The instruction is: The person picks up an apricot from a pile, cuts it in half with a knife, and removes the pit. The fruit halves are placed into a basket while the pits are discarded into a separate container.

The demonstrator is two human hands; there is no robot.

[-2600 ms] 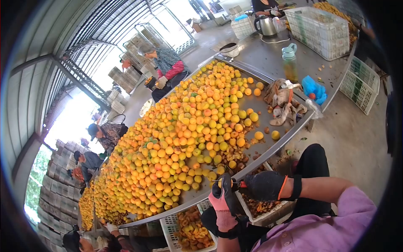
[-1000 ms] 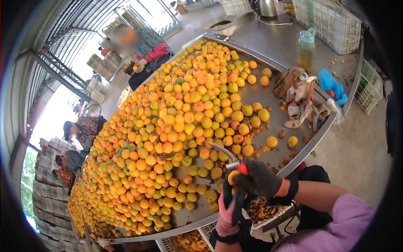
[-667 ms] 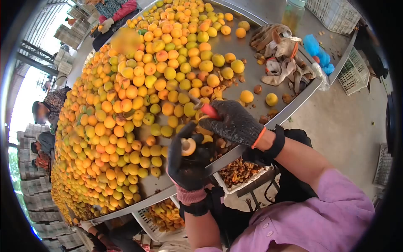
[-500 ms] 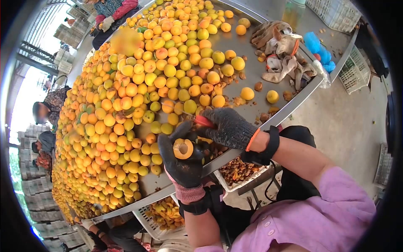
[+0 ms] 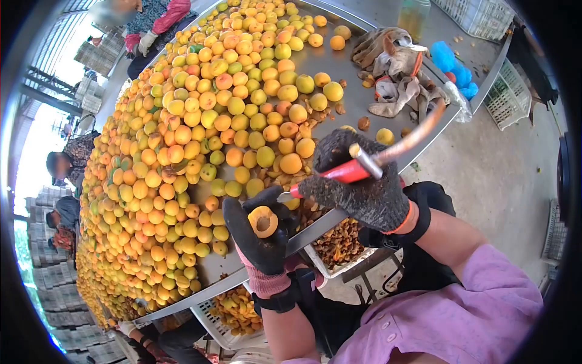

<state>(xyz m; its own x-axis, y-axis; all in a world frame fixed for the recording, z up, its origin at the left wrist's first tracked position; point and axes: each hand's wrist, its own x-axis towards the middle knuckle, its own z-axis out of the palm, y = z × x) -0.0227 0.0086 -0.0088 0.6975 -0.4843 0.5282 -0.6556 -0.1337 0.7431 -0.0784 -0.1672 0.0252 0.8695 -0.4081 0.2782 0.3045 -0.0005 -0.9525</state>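
Note:
A halved apricot (image 5: 263, 222) with a hollow in its cut face sits in the gloved palm of my left hand (image 5: 262, 233), fingers curled about it. My right hand (image 5: 361, 188), in a dark knit glove, grips a red-handled knife (image 5: 347, 172). Its short blade points down-left toward the fingers of my left hand, and a metal piece shows at the handle's other end. Beside that end, a blurred orange-brown streak (image 5: 415, 136) crosses the air; what it is cannot be made out. Whole apricots (image 5: 176, 151) lie heaped beyond both hands.
The metal table's raised edge (image 5: 315, 232) runs just under my hands. Below it stand a crate of brown scraps (image 5: 337, 244) and a crate of apricot pieces (image 5: 233, 312). Crumpled cloth gloves (image 5: 400, 79) and a blue plastic bag (image 5: 451, 64) lie at the right. Other people (image 5: 160, 18) sit across the table.
My right hand has moved right and turned, so the knife blade now points down-left. A blurred streak has appeared by it. My left hand still holds the apricot half, slightly shifted.

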